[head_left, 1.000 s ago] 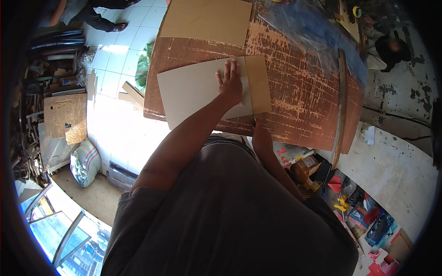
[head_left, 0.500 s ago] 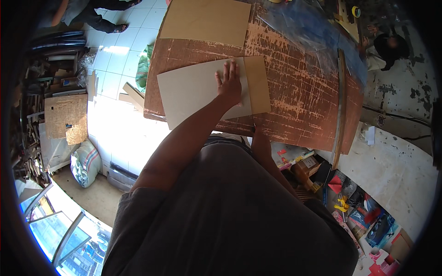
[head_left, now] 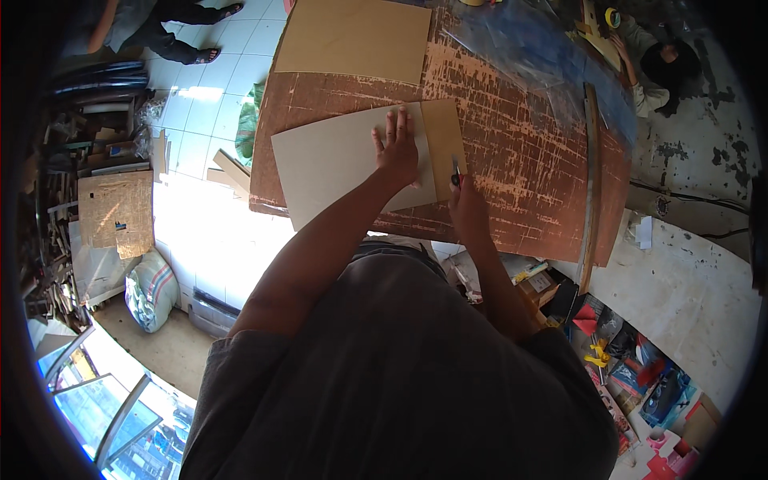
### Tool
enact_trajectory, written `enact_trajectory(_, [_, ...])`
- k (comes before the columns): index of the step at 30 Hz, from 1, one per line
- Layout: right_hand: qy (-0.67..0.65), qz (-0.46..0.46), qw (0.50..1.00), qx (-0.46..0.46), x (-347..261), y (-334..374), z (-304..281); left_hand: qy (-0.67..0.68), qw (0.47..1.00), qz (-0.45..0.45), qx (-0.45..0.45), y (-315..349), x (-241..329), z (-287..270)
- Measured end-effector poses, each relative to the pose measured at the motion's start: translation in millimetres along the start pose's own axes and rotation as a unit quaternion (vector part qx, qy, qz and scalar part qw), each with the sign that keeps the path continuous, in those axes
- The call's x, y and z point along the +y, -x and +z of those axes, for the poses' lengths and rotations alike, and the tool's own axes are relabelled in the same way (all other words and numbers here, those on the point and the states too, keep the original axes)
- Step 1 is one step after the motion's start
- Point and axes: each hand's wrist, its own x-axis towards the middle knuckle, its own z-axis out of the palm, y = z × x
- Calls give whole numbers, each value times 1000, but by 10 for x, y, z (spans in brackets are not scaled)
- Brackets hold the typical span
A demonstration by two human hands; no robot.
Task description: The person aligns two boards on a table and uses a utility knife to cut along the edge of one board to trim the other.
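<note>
My left hand (head_left: 398, 152) lies flat with fingers spread on a grey board (head_left: 336, 164), pressing near its right edge. Beneath that board a brown board (head_left: 444, 132) sticks out along the right side. A utility knife (head_left: 456, 174) is gripped in my right hand (head_left: 468, 198), its blade pointing away from me over the brown strip. Whether the blade touches the board I cannot tell. Both boards rest on a worn reddish-brown tabletop (head_left: 528, 176) covered in scratches.
Another brown board (head_left: 352, 40) lies at the table's far side, with clear plastic sheeting (head_left: 520, 48) to its right. A long wooden strip (head_left: 591, 184) runs along the right. One person (head_left: 172, 32) stands far left; another (head_left: 668, 68) is far right. Cluttered shelves (head_left: 632, 368) sit below right.
My right hand has come up from the table's near edge onto the brown strip, bringing the utility knife into sight. My left hand stays on the grey board.
</note>
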Motion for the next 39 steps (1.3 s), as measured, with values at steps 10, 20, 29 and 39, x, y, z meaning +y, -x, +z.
enact_trajectory(10, [-13, -61, 998, 25, -588, -1222, 123, -4, 1000, -1, -3, 28, 10, -54])
enact_trajectory(20, [4, -50, 999, 0, -589, -1299, 236, 0, 1000, 5, 5, 23, -9, -31])
enact_trajectory(29, [10, -51, 999, -13, -565, -1345, 231, 1, 1000, 3, 4, 23, 10, -36])
enact_trajectory(39, [18, -19, 998, -53, -475, -768, 159, 46, 998, -8, 37, -33, -12, 68])
